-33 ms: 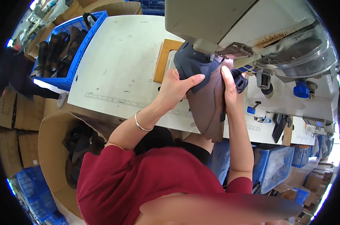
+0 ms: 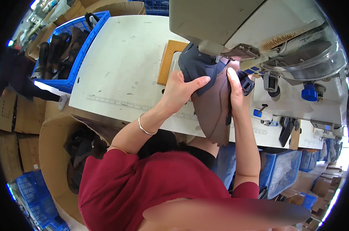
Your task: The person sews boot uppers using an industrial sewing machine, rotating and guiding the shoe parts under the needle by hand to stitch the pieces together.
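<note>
A brown and dark navy shoe upper (image 2: pixel 212 106) lies beneath the needle area of a sewing machine (image 2: pixel 217 25), its pointed brown end hanging over the table's front edge. My left hand (image 2: pixel 184 86) grips the dark part from the left, thumb pressed on top and the other fingers mostly hidden. On the right side, my right hand (image 2: pixel 235 86) pinches the brown part close to the stitching spot, thumb up and fingers behind it. A black buckle-like piece (image 2: pixel 246 83) sits right beside that hand. The machine head hides the upper's far end.
The white table (image 2: pixel 120 69) carries a printed ruler strip and a wooden-coloured board (image 2: pixel 166 63). A blue crate (image 2: pixel 72 77) of dark shoe parts stands at the left. An open cardboard box (image 2: pixel 53 154) holds more pieces. Another person (image 2: pixel 20 73) stands at the far left.
</note>
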Motion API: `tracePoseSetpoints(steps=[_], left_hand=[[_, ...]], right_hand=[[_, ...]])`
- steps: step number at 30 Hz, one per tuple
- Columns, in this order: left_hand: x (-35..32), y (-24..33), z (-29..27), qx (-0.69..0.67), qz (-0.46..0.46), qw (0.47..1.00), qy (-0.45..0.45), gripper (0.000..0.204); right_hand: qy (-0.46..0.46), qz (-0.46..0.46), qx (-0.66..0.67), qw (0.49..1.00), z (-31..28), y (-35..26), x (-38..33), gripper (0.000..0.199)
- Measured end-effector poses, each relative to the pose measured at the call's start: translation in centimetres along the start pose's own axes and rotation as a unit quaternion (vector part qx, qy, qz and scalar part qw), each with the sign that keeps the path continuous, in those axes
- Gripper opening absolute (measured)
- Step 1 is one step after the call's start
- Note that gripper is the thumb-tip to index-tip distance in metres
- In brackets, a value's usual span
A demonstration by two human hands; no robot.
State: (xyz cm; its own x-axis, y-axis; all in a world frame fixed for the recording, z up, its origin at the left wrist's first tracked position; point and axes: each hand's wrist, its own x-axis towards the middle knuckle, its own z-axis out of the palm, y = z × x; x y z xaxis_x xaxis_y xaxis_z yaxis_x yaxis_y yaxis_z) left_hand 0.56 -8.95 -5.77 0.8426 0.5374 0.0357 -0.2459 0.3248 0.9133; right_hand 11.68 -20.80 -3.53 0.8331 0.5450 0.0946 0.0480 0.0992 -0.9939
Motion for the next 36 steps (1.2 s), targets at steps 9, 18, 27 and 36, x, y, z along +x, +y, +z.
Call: tracePoseSetpoints(steps=[9, 18, 27, 36], left_hand=[[0.3, 0.7, 0.2, 0.041, 0.02, 0.999, 0.002, 0.018], [1.3, 0.3, -0.5, 0.054, -0.003, 0.998, -0.014, 0.017], [2.4, 0.1, -0.3, 0.035, 0.029, 0.999, -0.001, 0.022], [3.4, 0.1, -0.3, 0.015, 0.025, 1.0, -0.003, 0.02]], right_hand=[[-0.066, 0.088, -0.03, 0.993, -0.5, 0.1, 0.7, 0.041], [-0.065, 0.066, -0.071, 0.993, -1.0, 1.6, 1.7, 0.042], [-0.081, 0.096, -0.084, 0.989, -2.9, 4.7, 4.8, 0.039], [-0.034, 0.083, -0.111, 0.99, -2.6, 4.6, 5.6, 0.045]])
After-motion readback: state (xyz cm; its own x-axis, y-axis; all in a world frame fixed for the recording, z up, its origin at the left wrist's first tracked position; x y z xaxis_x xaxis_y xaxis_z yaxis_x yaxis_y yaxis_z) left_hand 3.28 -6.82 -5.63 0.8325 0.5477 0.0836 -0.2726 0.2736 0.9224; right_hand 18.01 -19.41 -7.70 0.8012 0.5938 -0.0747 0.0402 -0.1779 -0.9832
